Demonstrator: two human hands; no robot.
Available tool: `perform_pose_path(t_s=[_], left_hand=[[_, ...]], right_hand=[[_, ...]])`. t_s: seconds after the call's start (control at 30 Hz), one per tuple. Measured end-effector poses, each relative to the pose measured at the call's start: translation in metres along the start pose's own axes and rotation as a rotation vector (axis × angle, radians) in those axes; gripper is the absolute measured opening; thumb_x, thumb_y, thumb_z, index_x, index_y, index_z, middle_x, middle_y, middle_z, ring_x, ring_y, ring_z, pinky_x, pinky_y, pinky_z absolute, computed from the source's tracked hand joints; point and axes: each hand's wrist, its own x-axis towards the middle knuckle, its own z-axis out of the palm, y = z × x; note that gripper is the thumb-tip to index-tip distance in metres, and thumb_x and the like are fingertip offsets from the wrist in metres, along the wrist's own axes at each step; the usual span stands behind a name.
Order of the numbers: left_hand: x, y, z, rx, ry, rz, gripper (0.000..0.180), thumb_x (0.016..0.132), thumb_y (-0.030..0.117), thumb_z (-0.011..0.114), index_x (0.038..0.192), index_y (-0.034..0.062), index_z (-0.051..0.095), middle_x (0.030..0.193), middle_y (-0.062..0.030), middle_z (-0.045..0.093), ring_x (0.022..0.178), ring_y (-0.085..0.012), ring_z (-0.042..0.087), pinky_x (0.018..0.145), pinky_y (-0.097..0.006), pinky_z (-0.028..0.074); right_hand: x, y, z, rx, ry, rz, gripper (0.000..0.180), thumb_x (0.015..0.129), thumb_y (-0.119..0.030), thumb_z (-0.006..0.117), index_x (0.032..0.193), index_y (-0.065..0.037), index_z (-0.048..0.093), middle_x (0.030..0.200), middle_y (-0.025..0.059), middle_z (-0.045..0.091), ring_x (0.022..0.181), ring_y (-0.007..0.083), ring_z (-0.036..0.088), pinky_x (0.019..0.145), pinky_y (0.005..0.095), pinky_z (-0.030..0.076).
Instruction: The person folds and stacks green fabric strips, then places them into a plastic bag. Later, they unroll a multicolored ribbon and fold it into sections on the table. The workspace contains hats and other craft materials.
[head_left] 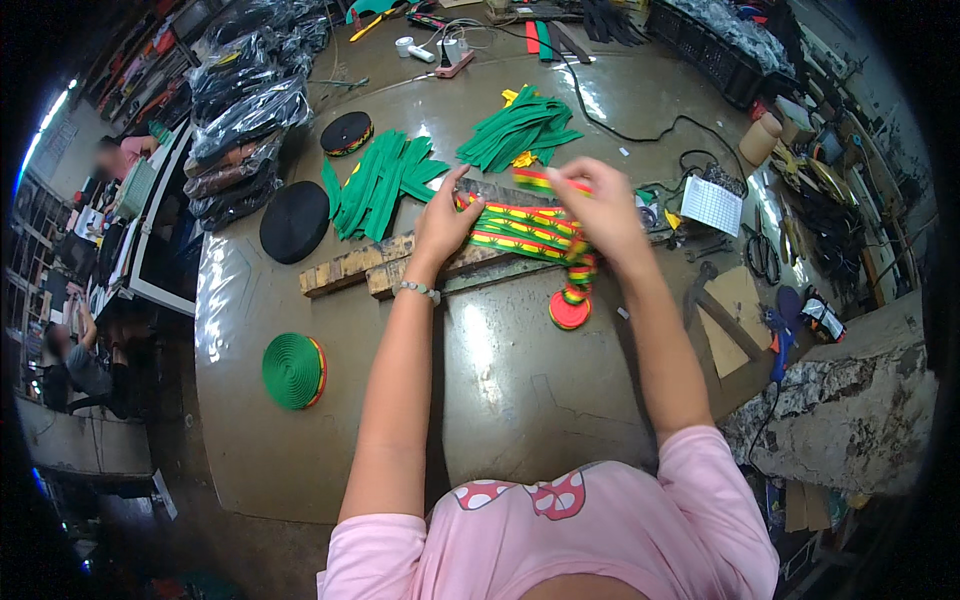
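Observation:
Several rows of red, yellow and green patterned ribbon [525, 238] stretch side by side across a worn wooden bar. My left hand [443, 228], wearing a bead bracelet, grips the ribbon at its left end, thumb against the rows. My right hand [608, 212] pinches a length of the same ribbon above the right end of the rows, slightly blurred. From there the ribbon hangs down in folds to a small roll [570, 310], red on top, on the table just in front of the bar.
Piles of cut green strips [380, 185] lie behind the bar. A green coil [293, 371] and black rolls [294, 222] sit left. At right are scissors [762, 252], a white sheet [711, 206] and a dark cable. Plastic-wrapped bundles [250, 110] stand far left; people sit beyond.

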Motion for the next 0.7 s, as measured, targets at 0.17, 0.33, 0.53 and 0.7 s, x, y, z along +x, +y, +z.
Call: perform_pose_path(t_s=[0.17, 0.33, 0.53, 0.7], left_hand=[[0.0, -0.002, -0.002, 0.018, -0.045, -0.083, 0.059, 0.08, 0.042, 0.061, 0.132, 0.0209, 0.042, 0.099, -0.0151, 0.064, 0.093, -0.0333, 0.061, 0.079, -0.04, 0.046], [0.004, 0.008, 0.005, 0.13, 0.036, -0.123, 0.062, 0.079, 0.051, 0.058, 0.13, 0.0185, 0.045, 0.103, -0.0172, 0.064, 0.096, -0.0345, 0.061, 0.079, -0.041, 0.047], [0.004, 0.013, 0.006, 0.16, 0.027, -0.166, 0.062, 0.077, 0.054, 0.059, 0.127, 0.0189, 0.049, 0.102, -0.0166, 0.065, 0.095, -0.0339, 0.061, 0.077, -0.04, 0.048], [0.005, 0.015, 0.004, 0.164, 0.005, -0.18, 0.066, 0.076, 0.053, 0.062, 0.131, 0.0208, 0.046, 0.108, -0.0123, 0.063, 0.099, -0.0289, 0.061, 0.082, -0.036, 0.046]], right_hand=[[0.047, 0.048, 0.065, -0.333, -0.021, 0.327, 0.028, 0.077, -0.028, 0.064, 0.073, 0.0, 0.063, 0.073, 0.0184, 0.064, 0.068, 0.0331, 0.063, 0.066, 0.0402, 0.049], [0.051, 0.081, 0.075, -0.412, -0.002, 0.246, 0.029, 0.079, -0.027, 0.062, 0.066, -0.002, 0.062, 0.055, 0.0098, 0.062, 0.053, 0.0193, 0.061, 0.057, 0.0348, 0.049], [0.044, 0.033, 0.054, -0.474, -0.187, 0.313, 0.034, 0.079, -0.032, 0.061, 0.067, 0.0, 0.065, 0.061, 0.0139, 0.063, 0.058, 0.0249, 0.063, 0.063, 0.0355, 0.05], [0.003, -0.011, -0.036, -0.507, -0.225, 0.115, 0.026, 0.082, -0.024, 0.06, 0.083, 0.002, 0.065, 0.075, 0.019, 0.065, 0.071, 0.029, 0.066, 0.066, 0.0375, 0.05]])
